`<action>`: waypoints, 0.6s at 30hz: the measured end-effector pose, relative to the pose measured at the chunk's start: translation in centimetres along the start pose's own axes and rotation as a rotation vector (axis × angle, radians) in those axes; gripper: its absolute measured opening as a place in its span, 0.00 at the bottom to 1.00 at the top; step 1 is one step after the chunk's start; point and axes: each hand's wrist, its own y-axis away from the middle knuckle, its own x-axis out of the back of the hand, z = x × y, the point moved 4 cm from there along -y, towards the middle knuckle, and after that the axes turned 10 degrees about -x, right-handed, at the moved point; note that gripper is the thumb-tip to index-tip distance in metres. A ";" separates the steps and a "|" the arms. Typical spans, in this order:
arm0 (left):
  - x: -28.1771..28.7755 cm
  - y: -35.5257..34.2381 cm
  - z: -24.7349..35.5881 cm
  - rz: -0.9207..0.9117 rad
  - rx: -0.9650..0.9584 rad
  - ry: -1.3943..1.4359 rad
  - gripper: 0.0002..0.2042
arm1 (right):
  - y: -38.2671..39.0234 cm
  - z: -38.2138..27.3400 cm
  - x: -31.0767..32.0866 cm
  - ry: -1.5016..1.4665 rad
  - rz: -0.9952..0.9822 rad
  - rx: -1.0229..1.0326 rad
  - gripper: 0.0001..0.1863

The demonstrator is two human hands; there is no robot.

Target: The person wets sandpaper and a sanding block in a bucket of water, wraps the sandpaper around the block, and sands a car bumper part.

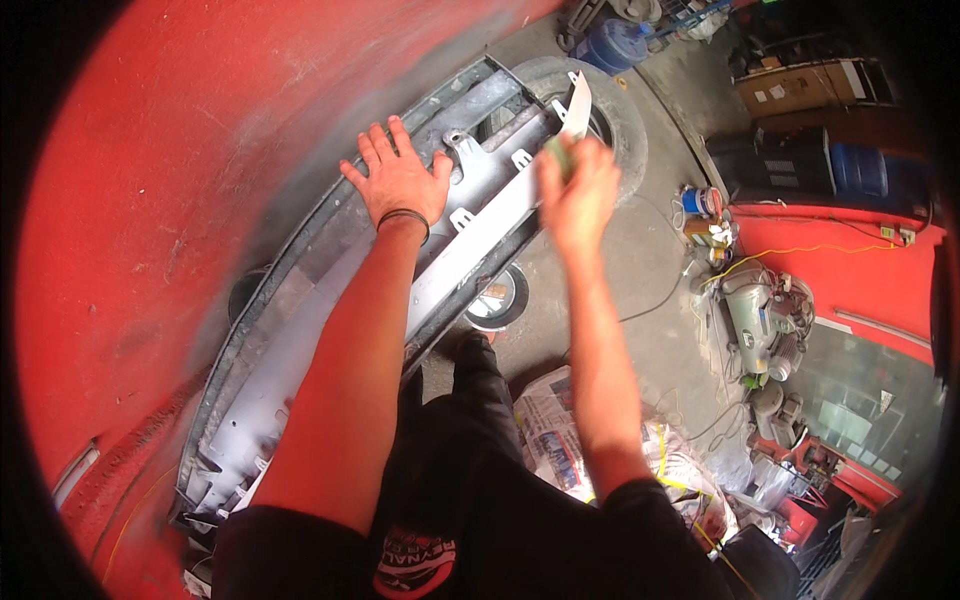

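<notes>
A long white plastic car panel (470, 240) with clip tabs along its edge, much like a bumper, lies on a dark, dusty stand (320, 215). My left hand (398, 178) rests palm down toward the panel's far end, fingers spread, holding nothing; a dark band circles that wrist. My right hand (582, 195), somewhat blurred, is closed around a small green pad (559, 156) at the panel's right edge. Most of the pad is hidden by the fingers. Past the right hand, a pointed white tip (579, 100) of the panel sticks out.
A red wall (190, 170) runs close along the left. Beyond the stand lies a tire (630, 130), with a blue water jug (612, 45) behind it. Below the panel is a round bucket (500, 298). Cables cross the floor toward a compressor (755, 315); newspaper (550, 425) lies at right.
</notes>
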 end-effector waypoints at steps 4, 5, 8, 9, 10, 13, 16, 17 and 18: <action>0.1 -0.2 0.5 -0.003 -0.009 0.030 0.47 | -3.5 2.0 -1.0 0.059 0.183 -0.127 0.19; 0.0 -0.3 0.1 -0.005 -0.014 0.023 0.47 | -0.6 0.6 -0.7 0.064 0.159 -0.167 0.18; -0.4 -0.1 -0.4 -0.005 -0.008 0.002 0.46 | 8.4 -5.6 0.7 0.041 0.061 -0.096 0.22; -0.7 0.0 -0.4 0.001 -0.005 -0.005 0.46 | 8.5 -5.5 1.0 -0.009 0.029 -0.111 0.21; -0.6 -0.1 -0.5 0.014 -0.002 -0.014 0.46 | 8.3 -5.5 1.2 -0.063 0.001 -0.123 0.21; -0.5 -0.2 0.1 0.016 -0.016 -0.012 0.46 | 0.8 0.2 0.0 0.006 0.162 -0.176 0.19; -0.6 -0.5 0.7 0.027 -0.030 -0.006 0.46 | -3.3 2.5 -0.6 0.027 0.164 -0.301 0.20; -0.7 -0.3 0.7 0.023 -0.027 -0.009 0.46 | -1.5 2.2 -0.4 0.033 0.173 -0.269 0.20; -0.5 -0.6 0.2 0.030 -0.015 -0.019 0.46 | 0.8 0.9 -0.6 0.025 0.184 -0.229 0.19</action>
